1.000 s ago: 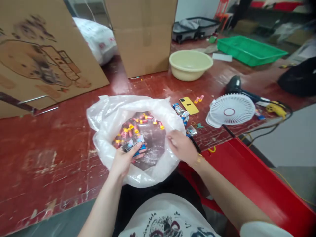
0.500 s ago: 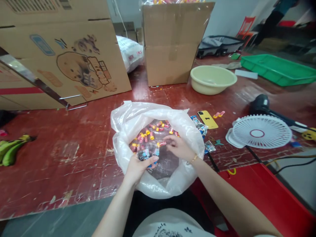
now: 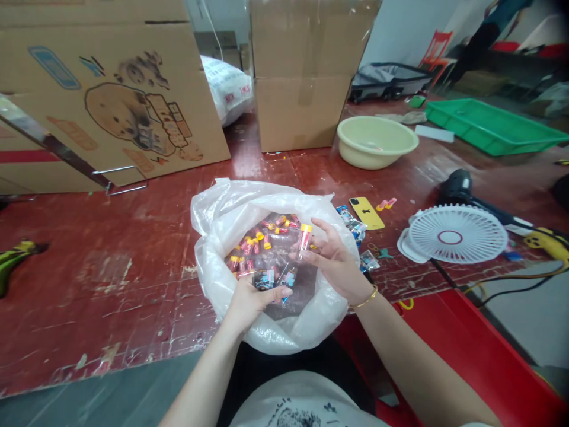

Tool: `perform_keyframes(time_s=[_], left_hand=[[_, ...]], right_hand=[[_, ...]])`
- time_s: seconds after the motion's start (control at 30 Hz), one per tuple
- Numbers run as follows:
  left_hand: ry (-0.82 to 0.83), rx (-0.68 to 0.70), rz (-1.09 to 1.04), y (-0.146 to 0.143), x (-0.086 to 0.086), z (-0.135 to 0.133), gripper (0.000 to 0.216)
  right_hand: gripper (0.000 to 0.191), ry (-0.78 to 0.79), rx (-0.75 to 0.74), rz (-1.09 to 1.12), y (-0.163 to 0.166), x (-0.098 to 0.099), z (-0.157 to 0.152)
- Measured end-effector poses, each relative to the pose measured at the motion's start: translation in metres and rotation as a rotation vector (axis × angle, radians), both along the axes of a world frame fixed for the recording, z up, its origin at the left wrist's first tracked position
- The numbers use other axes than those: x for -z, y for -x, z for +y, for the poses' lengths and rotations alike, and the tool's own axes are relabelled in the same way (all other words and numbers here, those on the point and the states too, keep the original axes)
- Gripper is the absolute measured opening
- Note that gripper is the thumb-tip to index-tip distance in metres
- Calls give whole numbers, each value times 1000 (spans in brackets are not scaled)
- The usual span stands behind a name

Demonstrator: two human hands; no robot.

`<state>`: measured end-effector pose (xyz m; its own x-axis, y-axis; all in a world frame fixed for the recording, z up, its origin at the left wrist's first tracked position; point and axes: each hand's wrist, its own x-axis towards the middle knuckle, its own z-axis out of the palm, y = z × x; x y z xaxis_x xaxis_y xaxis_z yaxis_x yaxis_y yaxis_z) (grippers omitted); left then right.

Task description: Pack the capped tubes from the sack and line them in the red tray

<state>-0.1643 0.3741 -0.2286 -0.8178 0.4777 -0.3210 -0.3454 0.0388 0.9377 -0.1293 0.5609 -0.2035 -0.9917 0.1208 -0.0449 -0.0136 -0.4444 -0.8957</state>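
A white plastic bag (image 3: 278, 341) stands wide open in front of me, with several small clear tubes (image 3: 247, 244) with yellow caps and pink-red contents inside it. Over the bag's mouth, my right hand (image 3: 340, 264) pinches one yellow-capped tube (image 3: 304, 238) upright, cap on top. Lower and to the left, my left hand (image 3: 249, 305) grips small blue-and-black printed packets (image 3: 265, 279) under its thumb. The held tube and the packets are apart.
Right of the bag lie more packets (image 3: 355, 228), a yellow phone (image 3: 367, 213), two loose tubes (image 3: 386, 204), a white fan (image 3: 457, 234) and a black hair dryer (image 3: 457, 187). Behind are cardboard boxes (image 3: 306, 89), a cream basin (image 3: 376, 145) and a green tray (image 3: 493, 133). Bananas (image 3: 13, 261) lie left.
My right hand now holds a tube upright, where before its fingers were at a tube lying flat over the bag. My left hand keeps the packets. The view has shifted slightly.
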Motion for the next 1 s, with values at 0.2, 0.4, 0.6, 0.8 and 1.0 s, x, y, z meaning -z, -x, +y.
perform_keyframes(time_s=[0.2,0.4,0.6,0.8,1.0], left_hand=[[55,42,97,0,-2,0,26],[133,44,135,0,11,0,27],[264,75,226,0,10,2,33],[38,59,-56,-6,3,9,35],[-223,-95,-415,-13,-7,31,45]], right_hand=[[47,-460,3,198,0,3,1],[40,-741,-21,224,0,2,7],[27,-977,-175,255,3,-9,17],[32,-407,-200,39,9,6,16],[70,-420,-211,-18,-19,31,-13]])
